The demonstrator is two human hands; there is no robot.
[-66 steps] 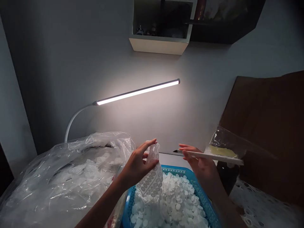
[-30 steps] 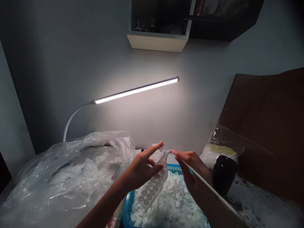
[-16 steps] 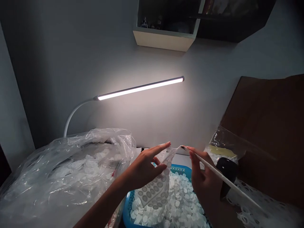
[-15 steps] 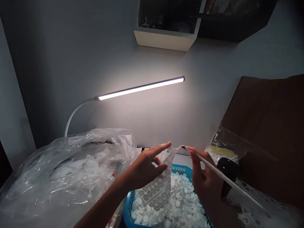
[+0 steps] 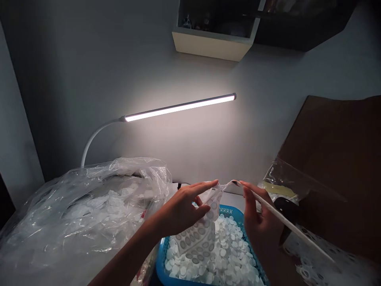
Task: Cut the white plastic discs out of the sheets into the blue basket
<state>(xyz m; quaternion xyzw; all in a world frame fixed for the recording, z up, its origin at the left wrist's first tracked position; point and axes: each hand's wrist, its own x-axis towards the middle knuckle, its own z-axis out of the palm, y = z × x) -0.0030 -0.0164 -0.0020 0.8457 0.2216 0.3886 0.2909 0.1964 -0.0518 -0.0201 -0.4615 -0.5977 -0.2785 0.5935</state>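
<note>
Dotted white sheet hangs from my left hand over a blue basket of small white discs, as seen from my head. That hand's grip pinches the sheet between thumb and fingers. My right hand has its grip closed on a long white strip, its tip by the sheet's thin end. A big clear plastic bag sits left of the basket.
</note>
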